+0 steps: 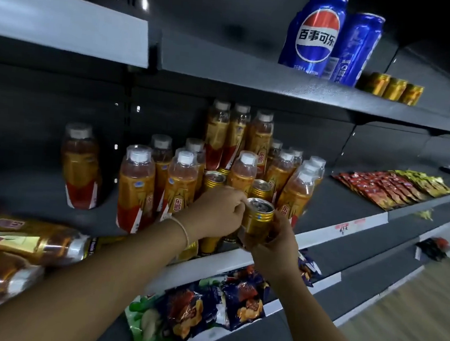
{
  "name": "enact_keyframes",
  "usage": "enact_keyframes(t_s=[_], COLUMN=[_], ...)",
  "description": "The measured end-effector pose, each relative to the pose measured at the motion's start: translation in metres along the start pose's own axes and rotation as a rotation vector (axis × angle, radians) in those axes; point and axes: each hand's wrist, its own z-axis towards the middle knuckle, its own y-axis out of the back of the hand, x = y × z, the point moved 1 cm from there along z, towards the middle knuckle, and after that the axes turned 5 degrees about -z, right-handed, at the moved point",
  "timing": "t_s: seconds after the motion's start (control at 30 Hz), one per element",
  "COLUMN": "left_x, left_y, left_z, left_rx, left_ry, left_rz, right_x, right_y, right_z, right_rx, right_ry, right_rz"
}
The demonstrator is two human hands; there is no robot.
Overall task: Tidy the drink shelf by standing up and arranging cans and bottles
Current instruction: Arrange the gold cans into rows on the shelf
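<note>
Your right hand point(273, 245) is wrapped round a gold can point(258, 219), upright at the middle shelf point(321, 234) front edge; your left hand point(214, 213) pinches its rim beside standing bottles point(135, 187).

Bare dark shelf point(346, 205) lies open between the upright orange bottles point(295, 192) and the red snack packets point(380, 188), while left of the cluster a lone bottle point(80, 166) and toppled bottles point(29, 243) crowd the front edge, blocking passage there

A shop: grey metal shelving point(254, 75) stocked with drink bottles point(135, 187), cans point(316, 34), snack packets point(380, 188).
</note>
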Motion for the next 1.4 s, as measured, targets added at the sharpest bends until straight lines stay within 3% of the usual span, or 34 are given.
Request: enact_keyframes(t_s=[0.27, 0.5, 1.1, 1.23, 1.4], left_x=[0.003, -0.001, -0.002, -0.001, 0.013], left_y=[-0.025, -0.04, -0.043, -0.038, -0.022], left_z=[0.025, 0.038, 0.035, 0.043, 0.064], left_rx=[0.186, 0.255, 0.085, -0.033, -0.245], left_ry=[0.021, 0.093, -0.003, 0.079, 0.372], left_rz=[0.192, 0.266, 0.425, 0.231, -0.224], right_x=[-0.033, -0.05, -0.055, -0.042, -0.002], right_y=[0.003, 0.002, -0.01, 0.004, 0.015], right_z=[0.037, 0.05, 0.069, 0.068, 0.085], right_rx=[-0.024, 0.025, 0.123, 0.173, 0.008], right_ry=[0.041, 0.016, -0.016, 0.041, 0.239], right_rz=[-0.123, -0.138, -0.26, -0.274, -0.27])
